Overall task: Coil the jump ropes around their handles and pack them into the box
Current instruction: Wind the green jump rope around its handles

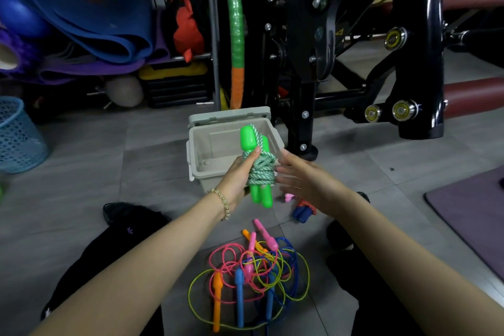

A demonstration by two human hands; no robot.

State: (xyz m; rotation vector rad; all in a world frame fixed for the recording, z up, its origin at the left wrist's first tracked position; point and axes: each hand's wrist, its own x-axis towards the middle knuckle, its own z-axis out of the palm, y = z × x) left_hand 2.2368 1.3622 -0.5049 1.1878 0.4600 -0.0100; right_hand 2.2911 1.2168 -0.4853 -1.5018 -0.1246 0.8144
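Observation:
My left hand [237, 176] grips a green jump rope [259, 169], its green-and-white cord wound tightly around the two green handles, held upright over the near edge of the grey box [201, 150]. The box stands with its lid back, and its visible inside holds nothing. My right hand [302, 176] is flat and open just right of the bundle, apart from it. On the floor near me lies a tangle of loose ropes [251, 270] in pink, yellow and blue, with orange, blue and pink handles. A coiled blue-handled rope [301, 211] lies beside a small pink piece [289, 197].
A black exercise machine frame [354, 49] stands right behind the box. Rolled blue and purple mats [90, 22] pile up at the back left, with a blue mesh basket [16, 136] at the left edge. A purple mat [474, 210] lies to the right. My dark-clothed legs flank the ropes.

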